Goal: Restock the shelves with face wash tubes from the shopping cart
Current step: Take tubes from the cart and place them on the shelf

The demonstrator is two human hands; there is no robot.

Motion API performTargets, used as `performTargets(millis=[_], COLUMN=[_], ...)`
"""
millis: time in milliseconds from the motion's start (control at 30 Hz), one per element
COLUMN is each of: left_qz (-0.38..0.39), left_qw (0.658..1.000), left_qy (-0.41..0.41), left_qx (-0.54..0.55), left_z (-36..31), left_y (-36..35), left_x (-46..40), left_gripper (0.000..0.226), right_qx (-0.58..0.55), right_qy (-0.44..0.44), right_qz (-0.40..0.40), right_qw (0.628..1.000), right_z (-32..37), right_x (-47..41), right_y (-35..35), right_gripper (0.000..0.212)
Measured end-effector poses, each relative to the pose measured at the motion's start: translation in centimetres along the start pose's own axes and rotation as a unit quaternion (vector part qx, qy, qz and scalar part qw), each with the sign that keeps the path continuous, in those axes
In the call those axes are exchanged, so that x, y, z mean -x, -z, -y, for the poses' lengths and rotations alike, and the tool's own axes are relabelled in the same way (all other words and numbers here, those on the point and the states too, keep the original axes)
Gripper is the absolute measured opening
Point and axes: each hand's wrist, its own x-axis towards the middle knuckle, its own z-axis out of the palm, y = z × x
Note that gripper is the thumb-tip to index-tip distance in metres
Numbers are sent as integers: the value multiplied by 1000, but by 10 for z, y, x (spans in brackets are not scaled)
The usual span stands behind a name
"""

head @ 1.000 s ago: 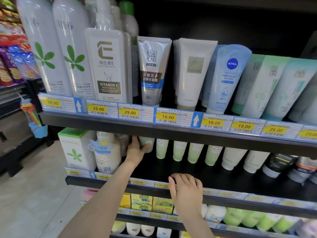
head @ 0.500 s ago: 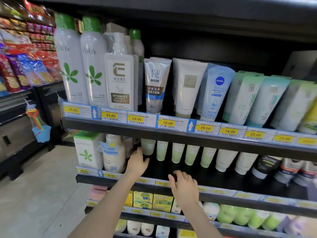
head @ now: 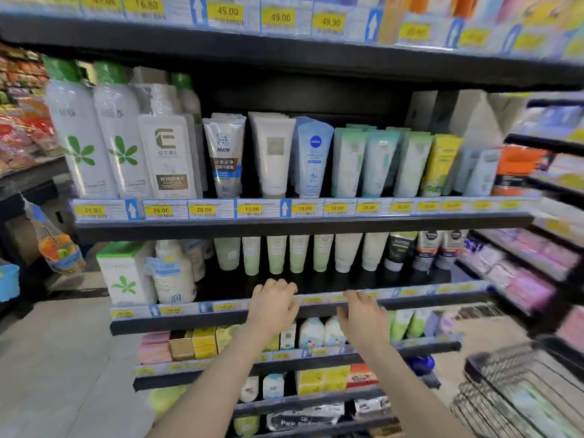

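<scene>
Face wash tubes (head: 276,252) hang cap-down in a row at the back of the middle black shelf (head: 221,322). More tubes (head: 273,154) stand on the shelf above. My left hand (head: 273,305) hovers at the front edge of the middle shelf, fingers loosely curled, holding nothing. My right hand (head: 363,314) is beside it at the same edge, fingers bent down, also holding nothing. The wire shopping cart (head: 518,393) shows at the lower right, blurred; its contents cannot be made out.
Tall white bottles (head: 79,137) and a boxed lotion (head: 123,273) fill the left side of the shelves. Price tag strips (head: 259,208) run along the shelf fronts. A neighbouring shelf unit (head: 543,248) juts out on the right. Grey floor (head: 57,358) lies to the left.
My left hand has pulled back out of the middle shelf to its front edge, empty. The view has backed away and tilted, bringing the cart and the shelf above into sight.
</scene>
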Motion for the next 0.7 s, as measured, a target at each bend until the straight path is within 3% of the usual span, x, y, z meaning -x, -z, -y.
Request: performTargets(millis=[233, 500, 700], left_qz=[35, 91, 143], left_qw=[988, 947, 916], left_qy=[-148, -306, -363], left_qx=[-2, 13, 93], left_z=[-134, -343, -474], left_y=[-20, -52, -89], left_x=[-30, -44, -34], left_gripper=[40, 35, 38], right_qx=[38, 62, 74], right_qy=[-112, -288, -373], right_qz=[28, 32, 49], right_qw=[993, 955, 923], right_z=[-125, -296, -409], right_x=[48, 127, 192], right_y=[30, 63, 75], right_gripper=[39, 36, 41])
